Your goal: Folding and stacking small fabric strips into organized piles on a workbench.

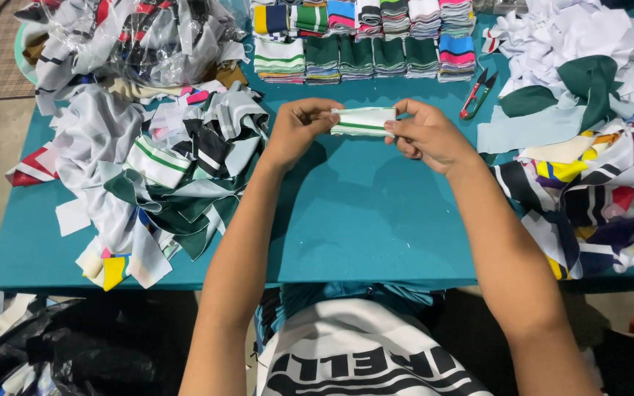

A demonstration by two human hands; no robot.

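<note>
Both my hands hold one small folded piece of white ribbed fabric with green stripes (362, 122) above the middle of the teal table (354, 220). My left hand (299, 128) pinches its left end and my right hand (423, 132) pinches its right end. The piece is stretched flat between them, clear of the table top.
Neat stacks of folded striped fabric pieces (365, 40) line the far edge. A loose heap of scraps (163, 169) lies at the left, with clear plastic bags (133, 37) behind it. Red-handled snips (477, 95) lie at the right, near white and green offcuts (574, 81) and more coloured scraps (603, 198).
</note>
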